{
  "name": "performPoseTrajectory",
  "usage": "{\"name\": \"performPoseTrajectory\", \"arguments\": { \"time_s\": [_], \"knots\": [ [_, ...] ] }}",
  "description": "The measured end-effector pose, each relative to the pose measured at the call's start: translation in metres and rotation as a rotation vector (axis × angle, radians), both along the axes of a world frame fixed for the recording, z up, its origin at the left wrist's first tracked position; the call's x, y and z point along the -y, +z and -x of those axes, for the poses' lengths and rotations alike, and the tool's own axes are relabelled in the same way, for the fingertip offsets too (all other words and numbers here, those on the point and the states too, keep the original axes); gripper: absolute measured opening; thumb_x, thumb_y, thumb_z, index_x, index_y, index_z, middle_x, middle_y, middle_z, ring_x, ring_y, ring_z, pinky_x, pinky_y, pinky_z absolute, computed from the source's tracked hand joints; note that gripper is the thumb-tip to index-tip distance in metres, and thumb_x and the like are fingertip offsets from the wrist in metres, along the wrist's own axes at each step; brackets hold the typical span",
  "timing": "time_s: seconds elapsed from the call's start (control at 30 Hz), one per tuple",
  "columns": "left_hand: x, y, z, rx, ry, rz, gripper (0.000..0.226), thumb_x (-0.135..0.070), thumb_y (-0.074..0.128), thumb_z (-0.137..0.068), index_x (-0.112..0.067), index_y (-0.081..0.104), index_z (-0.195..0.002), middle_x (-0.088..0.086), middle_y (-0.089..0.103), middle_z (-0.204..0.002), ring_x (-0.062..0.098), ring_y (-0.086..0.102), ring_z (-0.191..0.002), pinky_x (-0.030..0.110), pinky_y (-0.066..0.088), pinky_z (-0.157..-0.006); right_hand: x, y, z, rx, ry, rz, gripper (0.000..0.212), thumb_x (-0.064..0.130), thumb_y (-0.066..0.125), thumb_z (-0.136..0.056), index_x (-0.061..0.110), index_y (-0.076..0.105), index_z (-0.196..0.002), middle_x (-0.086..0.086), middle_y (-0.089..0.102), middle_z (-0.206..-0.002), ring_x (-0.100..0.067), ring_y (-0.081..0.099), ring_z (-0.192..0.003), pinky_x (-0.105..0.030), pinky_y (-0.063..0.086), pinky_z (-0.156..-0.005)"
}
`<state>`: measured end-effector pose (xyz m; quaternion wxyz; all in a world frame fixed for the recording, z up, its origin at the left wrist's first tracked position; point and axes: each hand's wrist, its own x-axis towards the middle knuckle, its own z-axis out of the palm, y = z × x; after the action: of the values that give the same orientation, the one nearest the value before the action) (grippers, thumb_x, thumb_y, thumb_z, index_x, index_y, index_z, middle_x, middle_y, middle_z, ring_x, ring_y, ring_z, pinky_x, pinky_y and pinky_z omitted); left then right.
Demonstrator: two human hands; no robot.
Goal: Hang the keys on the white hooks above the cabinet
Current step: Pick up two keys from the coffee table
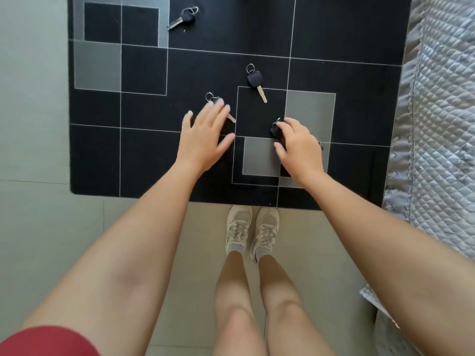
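Several black-headed keys with metal rings lie on a black rug (102, 150) with grey squares. One key (183, 18) is at the far left, another key (255, 80) lies in the middle. My left hand (205, 137) is spread open over a third key (216, 100), covering most of it; its ring and blade tip show. My right hand (298, 147) has its fingers closed around a fourth key (276, 129), whose black head and ring peek out at the fingertips. No hooks or cabinet are in view.
A quilted grey bedspread (442, 124) runs along the right edge. Pale floor tiles (33, 124) surround the rug. The person's legs and white sneakers (252, 232) stand just before the rug's near edge.
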<state>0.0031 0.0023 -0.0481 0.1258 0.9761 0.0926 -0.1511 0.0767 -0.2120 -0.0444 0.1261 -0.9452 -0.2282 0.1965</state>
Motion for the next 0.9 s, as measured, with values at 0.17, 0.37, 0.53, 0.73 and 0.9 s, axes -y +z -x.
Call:
{"name": "performPoseTrajectory", "arguments": {
  "time_s": [0.17, 0.37, 0.53, 0.73, 0.9],
  "knots": [
    [0.005, -0.009, -0.029, -0.085, 0.124, 0.005, 0.06, -0.05, 0.027, -0.098, -0.022, 0.019, -0.151, 0.0, 0.01, -0.161, 0.021, 0.013, -0.147, 0.051, 0.016, -0.115, -0.006, -0.008, -0.011, -0.002, -0.077, 0.013, 0.041, 0.022, 0.062, -0.088, 0.01, 0.053, -0.126, -0.01, 0.052, -0.122, -0.028, 0.051, -0.108, -0.04, 0.045, -0.086],
    [0.016, -0.013, -0.022, 0.102, 0.012, 0.153, 0.048, -0.025, 0.052, -0.095, -0.018, 0.041, -0.142, -0.002, 0.031, -0.155, 0.019, 0.041, -0.135, 0.041, 0.038, -0.106, -0.009, -0.01, -0.015, -0.102, -0.242, -0.074, 0.039, 0.025, 0.069, -0.082, 0.015, 0.057, -0.118, -0.007, 0.055, -0.116, -0.025, 0.055, -0.104, -0.041, 0.049, -0.085],
    [0.023, -0.009, -0.031, 0.081, 0.32, 0.094, 0.051, -0.034, 0.056, -0.092, -0.018, 0.044, -0.139, -0.002, 0.043, -0.144, 0.019, 0.046, -0.124, 0.038, 0.038, -0.094, -0.01, -0.01, -0.016, -0.129, -0.323, -0.119, 0.039, 0.031, 0.071, -0.081, 0.017, 0.059, -0.115, -0.005, 0.057, -0.113, -0.022, 0.057, -0.1, -0.041, 0.051, -0.085],
    [0.037, -0.01, -0.03, 0.143, 0.484, 0.135, 0.026, -0.034, 0.06, -0.089, -0.016, 0.061, -0.108, -0.001, 0.055, -0.116, 0.017, 0.052, -0.105, 0.033, 0.04, -0.08, -0.01, -0.009, -0.016, -0.148, -0.394, -0.134, 0.033, 0.026, 0.072, -0.08, 0.018, 0.057, -0.108, -0.002, 0.058, -0.108, -0.018, 0.057, -0.094, -0.034, 0.05, -0.078],
    [0.051, -0.001, -0.03, 0.112, 0.621, 0.258, 0.023, -0.031, 0.058, -0.092, -0.017, 0.055, -0.109, -0.003, 0.061, -0.104, 0.017, 0.058, -0.097, 0.032, 0.046, -0.077, -0.005, -0.005, -0.013, -0.2, -0.465, -0.167, 0.026, 0.021, 0.069, -0.084, 0.018, 0.058, -0.107, 0.0, 0.067, -0.101, -0.013, 0.054, -0.083, -0.026, 0.041, -0.07]
  ]
}}
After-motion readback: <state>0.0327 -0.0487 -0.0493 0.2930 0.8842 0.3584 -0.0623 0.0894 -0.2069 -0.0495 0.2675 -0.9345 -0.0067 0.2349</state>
